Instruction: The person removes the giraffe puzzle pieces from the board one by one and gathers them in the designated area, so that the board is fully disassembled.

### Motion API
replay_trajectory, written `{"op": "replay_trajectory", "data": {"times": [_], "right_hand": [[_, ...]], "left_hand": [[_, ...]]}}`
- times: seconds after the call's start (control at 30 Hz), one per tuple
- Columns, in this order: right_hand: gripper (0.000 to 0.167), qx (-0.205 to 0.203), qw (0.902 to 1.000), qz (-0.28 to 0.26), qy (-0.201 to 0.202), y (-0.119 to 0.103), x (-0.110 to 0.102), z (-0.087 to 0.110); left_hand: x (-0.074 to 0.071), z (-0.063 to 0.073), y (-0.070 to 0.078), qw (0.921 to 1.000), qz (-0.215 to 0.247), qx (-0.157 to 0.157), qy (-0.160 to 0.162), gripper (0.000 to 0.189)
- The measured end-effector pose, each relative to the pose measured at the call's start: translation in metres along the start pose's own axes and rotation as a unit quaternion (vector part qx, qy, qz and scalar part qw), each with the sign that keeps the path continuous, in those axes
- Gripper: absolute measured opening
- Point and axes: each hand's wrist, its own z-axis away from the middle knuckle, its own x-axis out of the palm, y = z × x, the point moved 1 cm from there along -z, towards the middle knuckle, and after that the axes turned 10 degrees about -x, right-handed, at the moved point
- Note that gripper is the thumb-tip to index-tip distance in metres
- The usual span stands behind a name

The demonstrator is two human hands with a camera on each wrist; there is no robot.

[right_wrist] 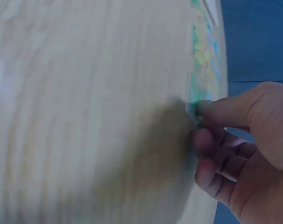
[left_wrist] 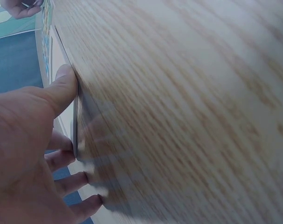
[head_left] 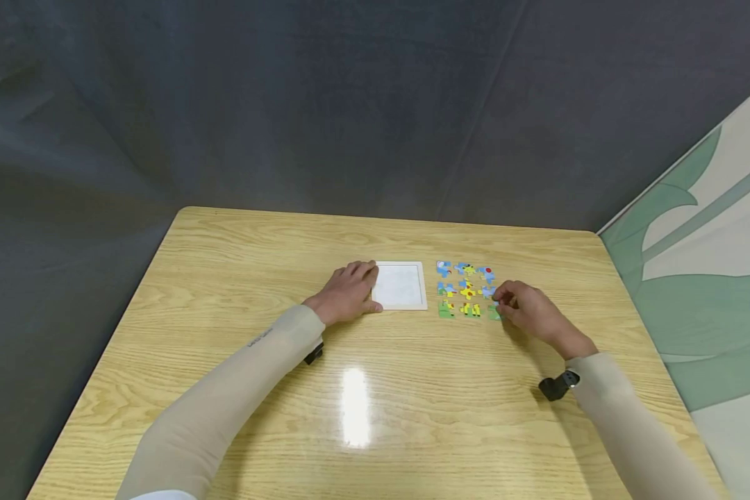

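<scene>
A white square puzzle tray point(head_left: 400, 286) with a raised rim lies flat on the table. My left hand point(head_left: 346, 292) rests along the tray's left side, its thumb on the near left corner and its fingers spread towards the far corner. To the right of the tray, several jigsaw pieces point(head_left: 467, 292) in blue, yellow and green lie apart in rows. At the near right of these, my right hand point(head_left: 528, 310) has its thumb and curled fingers at a green puzzle piece point(right_wrist: 193, 108), pinching its edge. The fingertips partly cover this piece.
The wood-grain table point(head_left: 412, 389) extends around the tray and pieces. A dark curtain point(head_left: 350, 111) hangs behind its far edge, and a green and white patterned cloth point(head_left: 706, 305) stands along the right. Small black devices are strapped at both wrists.
</scene>
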Motion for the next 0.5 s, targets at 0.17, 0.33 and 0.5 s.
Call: {"op": "replay_trajectory", "data": {"times": [0.17, 0.33, 0.5], "right_hand": [[0.011, 0.005, 0.9999, 0.004, 0.012, -0.0007, 0.0034, 0.0006], [0.01, 0.006, 0.9996, 0.015, 0.022, -0.0004, 0.004, 0.0024], [0.01, 0.005, 0.9992, 0.022, 0.033, 0.0031, 0.006, 0.0044]], "left_hand": [[0.0007, -0.0001, -0.0003, 1.0, -0.003, 0.001, 0.001, 0.086], [0.0018, -0.001, -0.0013, 1.0, -0.007, 0.001, 0.004, 0.086], [0.0003, 0.0005, 0.0004, 1.0, -0.009, 0.002, 0.002, 0.086]]}}
